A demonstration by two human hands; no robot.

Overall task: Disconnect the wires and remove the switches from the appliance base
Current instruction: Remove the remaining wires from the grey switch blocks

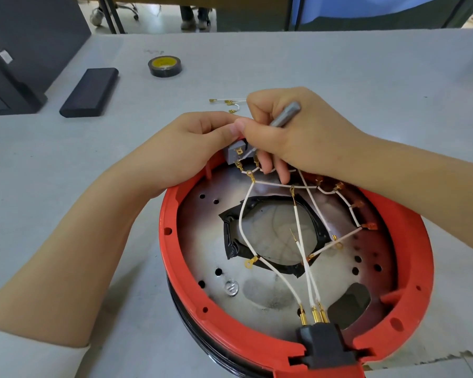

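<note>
Switch point(236, 153) pinched in left hand point(186, 151), right hand point(292, 132) beside it, gripping tool point(284, 114)

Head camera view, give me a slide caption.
Left hand steadies a grey switch on the red base; right hand works a tool.

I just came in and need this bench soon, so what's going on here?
A person is taking apart a red appliance base on the grey table. The left hand steadies a small grey switch at the far rim, while the right hand works a grey-handled tool at its terminals. White wires remain attached inside; a few loose ones lie behind the hands.
</note>
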